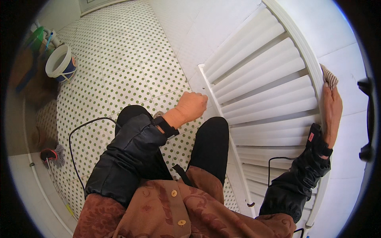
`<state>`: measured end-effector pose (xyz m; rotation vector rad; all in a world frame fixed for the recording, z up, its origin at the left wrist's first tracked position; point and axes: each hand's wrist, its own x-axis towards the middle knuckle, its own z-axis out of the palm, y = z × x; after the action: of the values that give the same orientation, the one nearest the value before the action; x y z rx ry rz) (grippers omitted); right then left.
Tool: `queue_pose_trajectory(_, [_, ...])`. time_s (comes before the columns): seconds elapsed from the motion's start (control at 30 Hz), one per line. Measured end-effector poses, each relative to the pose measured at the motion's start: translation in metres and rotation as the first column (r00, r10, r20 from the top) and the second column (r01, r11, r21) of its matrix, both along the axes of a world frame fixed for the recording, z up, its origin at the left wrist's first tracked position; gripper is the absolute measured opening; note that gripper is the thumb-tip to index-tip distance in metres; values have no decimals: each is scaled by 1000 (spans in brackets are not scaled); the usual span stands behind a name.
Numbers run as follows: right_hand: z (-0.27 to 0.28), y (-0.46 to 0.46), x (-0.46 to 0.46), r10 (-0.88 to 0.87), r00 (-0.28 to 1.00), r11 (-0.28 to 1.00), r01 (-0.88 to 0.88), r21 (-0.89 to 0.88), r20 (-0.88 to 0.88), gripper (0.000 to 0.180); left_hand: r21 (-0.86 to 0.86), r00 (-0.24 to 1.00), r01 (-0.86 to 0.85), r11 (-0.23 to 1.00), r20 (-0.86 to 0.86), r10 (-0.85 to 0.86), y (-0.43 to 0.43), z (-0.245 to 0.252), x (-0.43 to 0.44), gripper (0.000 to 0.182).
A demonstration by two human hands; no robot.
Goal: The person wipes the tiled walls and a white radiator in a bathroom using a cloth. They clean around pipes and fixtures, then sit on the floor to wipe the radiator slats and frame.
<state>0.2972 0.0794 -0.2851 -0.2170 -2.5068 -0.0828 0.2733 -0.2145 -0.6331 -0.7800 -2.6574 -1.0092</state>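
A white radiator (269, 92) with broad horizontal bars stands against the white wall on my right. My right hand (332, 110) reaches along the outer side of its far upright. A brown-and-cream striped cloth (330, 78) covers the fingertips of that hand, pressed against the upright. Closed in a loose fist, my left hand (192, 107) hovers over my knees, just short of the radiator's near upright (215, 99). Nothing shows in that fist, though its palm side is hidden. Each wrist wears a black strapped device, with dark sleeve covers on both forearms.
Green dots cover the white floor tiles (122, 74). At the far left stands a white-and-blue bucket (59, 64), near a green plastic container (35, 38). A mop (61, 156) and a white pipe (37, 181) run along the left wall. A black cable (70, 142) loops from my left sleeve.
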Motion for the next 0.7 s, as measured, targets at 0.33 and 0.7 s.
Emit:
queue_pose_trajectory(0.33, [-4,-10,5,-45,997,964,60,261,-61,36,-112,998,-54,992,-49,49,0,17,10,17])
queue_pose_trajectory(0.7, [-193,-30,-77,661,750,581,-491,649,-24,38,-54,986,32,998,-161,-41,26,65,41,14])
